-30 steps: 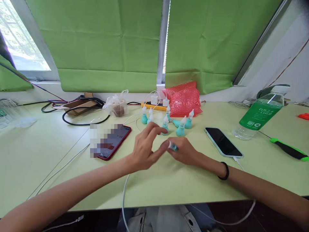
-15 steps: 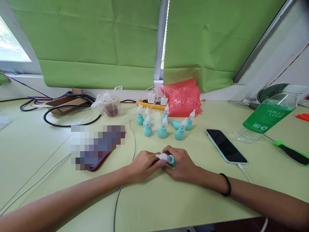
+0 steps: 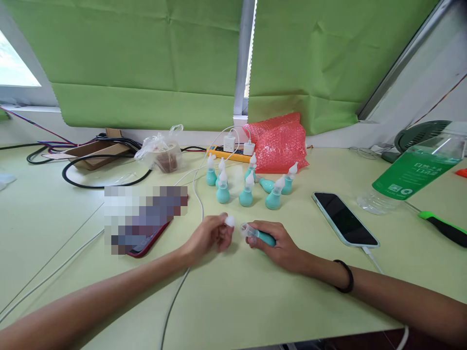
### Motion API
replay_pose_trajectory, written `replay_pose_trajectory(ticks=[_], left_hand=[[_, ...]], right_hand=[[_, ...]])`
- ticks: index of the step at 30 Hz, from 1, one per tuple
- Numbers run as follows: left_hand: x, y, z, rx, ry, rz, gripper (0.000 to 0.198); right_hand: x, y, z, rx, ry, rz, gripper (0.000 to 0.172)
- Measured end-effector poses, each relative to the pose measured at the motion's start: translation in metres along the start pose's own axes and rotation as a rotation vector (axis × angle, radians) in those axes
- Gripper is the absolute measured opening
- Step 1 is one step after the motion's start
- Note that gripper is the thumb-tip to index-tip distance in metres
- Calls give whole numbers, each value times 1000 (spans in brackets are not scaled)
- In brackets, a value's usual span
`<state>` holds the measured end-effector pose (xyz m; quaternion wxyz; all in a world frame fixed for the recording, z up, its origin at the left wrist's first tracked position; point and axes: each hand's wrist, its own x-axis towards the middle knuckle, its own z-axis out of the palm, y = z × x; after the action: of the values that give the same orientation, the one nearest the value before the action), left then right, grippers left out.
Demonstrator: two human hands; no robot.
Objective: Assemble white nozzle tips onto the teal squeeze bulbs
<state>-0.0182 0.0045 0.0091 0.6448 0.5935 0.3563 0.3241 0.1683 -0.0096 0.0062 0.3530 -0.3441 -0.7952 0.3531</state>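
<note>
Pinched between the thumb and fingers of my left hand (image 3: 211, 236) is a white nozzle tip (image 3: 229, 221). My right hand (image 3: 280, 244) is wrapped round a teal nasal aspirator bulb (image 3: 267, 237), which lies sideways with its clear neck (image 3: 246, 229) pointing left. The neck's end is bare, and a small gap parts it from the tip. Beyond my hands stand several teal nasal aspirators (image 3: 273, 198) with white tips. One teal bulb (image 3: 266, 184) lies on its side among them.
A blurred-out phone (image 3: 146, 245) lies left, a white-cased phone (image 3: 345, 218) on its cable right. Further right are a tilted green-labelled bottle (image 3: 406, 177) and a screwdriver (image 3: 443, 228). Behind sit a power strip (image 3: 237, 154), red bubble wrap (image 3: 280, 148), bagged tape (image 3: 166, 158) and an open carton (image 3: 97, 153).
The white tip has come off the aspirator's neck. My left hand has drawn it left and up, and my right hand has turned the bulb so its neck shows.
</note>
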Motion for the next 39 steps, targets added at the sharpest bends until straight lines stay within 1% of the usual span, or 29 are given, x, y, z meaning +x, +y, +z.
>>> replay_pose_trajectory(ticks=[1, 2, 3, 4, 6, 7, 8, 9, 10, 12, 15, 17, 20, 22, 27, 29, 34, 39], left_hand=[[1, 1, -3, 27, 52, 21, 41], [1, 1, -5, 111, 110, 55, 41], [0, 2, -8, 261, 160, 107, 42], [0, 2, -10, 466, 193, 178, 42], [-2, 2, -13, 928, 209, 336, 38], [-3, 1, -13, 1118, 205, 397, 33], [-3, 0, -13, 1252, 206, 438, 30], [-4, 0, -12, 1325, 219, 462, 30], [-4, -1, -11, 1342, 243, 479, 31], [-6, 0, -6, 1235, 302, 526, 30], [-12, 3, 6, 885, 343, 574, 19], [-16, 4, 15, 675, 340, 536, 16], [-19, 1, 22, 507, 354, 488, 13], [-19, -3, 23, 474, 373, 498, 10], [-16, -6, 20, 495, 411, 564, 7], [-16, -5, 19, 485, 403, 569, 5], [-17, -1, 21, 471, 359, 562, 8], [-18, 2, 24, 561, 368, 590, 12]], right_hand=[[0, 0, 0, 81, 14, 50, 22], [0, 0, 1, 171, 21, 99, 25], [0, -1, 2, 265, 21, 141, 27], [1, -1, 2, 356, 16, 176, 30], [1, -2, 4, 497, -2, 225, 32], [1, -3, 4, 546, -19, 252, 32], [1, -3, 5, 583, -38, 282, 32], [1, -3, 5, 608, -56, 313, 33], [1, -3, 5, 621, -71, 340, 33], [0, -3, 6, 620, -88, 367, 34], [-2, -4, 7, 573, -131, 364, 37], [-3, -5, 9, 535, -152, 349, 37], [-5, -7, 12, 489, -150, 331, 36], [-6, -9, 14, 445, -137, 318, 35], [-8, -12, 17, 359, -104, 291, 35], [-7, -12, 17, 360, -111, 294, 35], [-6, -12, 18, 374, -94, 296, 36], [-7, -14, 19, 366, -56, 286, 35]])
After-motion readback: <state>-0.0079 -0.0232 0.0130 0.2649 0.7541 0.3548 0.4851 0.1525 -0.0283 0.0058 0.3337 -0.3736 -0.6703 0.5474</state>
